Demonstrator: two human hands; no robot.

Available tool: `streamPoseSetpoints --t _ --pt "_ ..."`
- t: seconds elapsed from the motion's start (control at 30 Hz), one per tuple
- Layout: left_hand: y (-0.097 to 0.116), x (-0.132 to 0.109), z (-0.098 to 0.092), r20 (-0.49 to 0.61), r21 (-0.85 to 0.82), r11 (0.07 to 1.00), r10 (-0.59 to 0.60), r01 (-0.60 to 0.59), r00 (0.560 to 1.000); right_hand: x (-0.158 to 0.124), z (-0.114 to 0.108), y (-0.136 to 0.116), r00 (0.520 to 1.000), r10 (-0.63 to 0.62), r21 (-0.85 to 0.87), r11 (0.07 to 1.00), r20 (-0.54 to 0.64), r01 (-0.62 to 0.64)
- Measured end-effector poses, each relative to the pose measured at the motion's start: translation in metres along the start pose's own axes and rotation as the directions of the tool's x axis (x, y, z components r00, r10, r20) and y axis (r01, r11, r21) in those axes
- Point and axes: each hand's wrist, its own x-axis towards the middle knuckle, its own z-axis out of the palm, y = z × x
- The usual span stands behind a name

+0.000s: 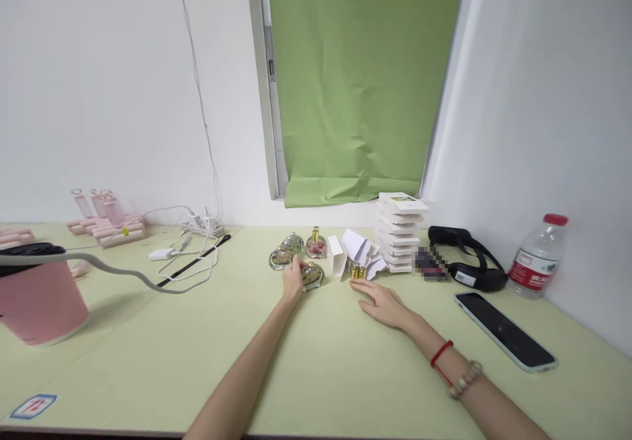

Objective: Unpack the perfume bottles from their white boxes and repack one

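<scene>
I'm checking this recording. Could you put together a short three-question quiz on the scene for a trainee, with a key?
1. Which of these is the right hand closest to?
A) the phone
B) the gold caps
C) the pink cup

2. True or false: the red bracelet is on the left wrist.

3. Fill in: the water bottle at the far right has a ____ screw top.

Key: 1. B; 2. False; 3. red
</scene>
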Motion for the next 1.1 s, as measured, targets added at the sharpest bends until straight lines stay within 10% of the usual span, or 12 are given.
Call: streamPoseSetpoints --t 0.37,0.57,1.1 --pt "0.005 -0.022 0.016 0.234 -0.002 0.984 0.175 -0.179 0.956 0.001 0.001 -0.002 0.999 0.012 -0.007 1.000 -0.049 -0.012" --pt "0.011 -0.038 0.033 0.280 -0.164 0.975 -0.101 0.151 0.955 0.003 0.003 0.002 0.992 0.067 0.015 0.998 -0.111 -0.066" --pt "0.027 -0.081 0.047 0.299 -0.271 0.934 -0.148 0.232 0.943 0.004 0.008 0.006 0.972 0.065 0.150 0.988 -0.224 -0.032"
